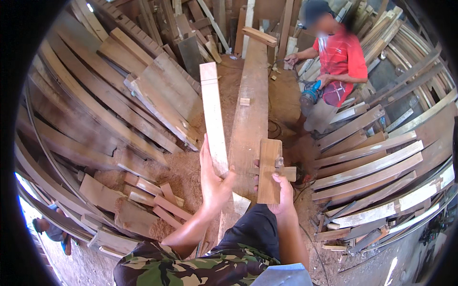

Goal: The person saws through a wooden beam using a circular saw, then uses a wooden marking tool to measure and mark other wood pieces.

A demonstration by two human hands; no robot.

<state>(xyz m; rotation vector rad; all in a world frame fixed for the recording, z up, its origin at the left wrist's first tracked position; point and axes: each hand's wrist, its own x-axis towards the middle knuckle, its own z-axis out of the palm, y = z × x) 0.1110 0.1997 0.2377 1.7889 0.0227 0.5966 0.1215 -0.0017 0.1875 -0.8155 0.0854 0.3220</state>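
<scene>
My left hand (214, 183) grips the lower part of a long pale wooden strip (213, 112), thumb on its right side and fingers along its left. The strip points up and away, and dark lines cross it near its far end. In my right hand (282, 194) is a brown wooden block tool (269, 162) with a short crosspiece out to the right; its exact kind I cannot tell. My thumb lies on its near right part, with fingertips showing at its left edge. Beneath both hands runs a long plank bench (250, 86), bearing a small wood block (244, 101).
A person in a red shirt (339, 52) stands at the far right holding a blue power tool (311, 91). Stacked boards (367, 167) line both sides. Wood offcuts (167, 202) and sawdust lie at left; a cable (312, 243) crosses the floor. Another person (52, 229) is at far lower left.
</scene>
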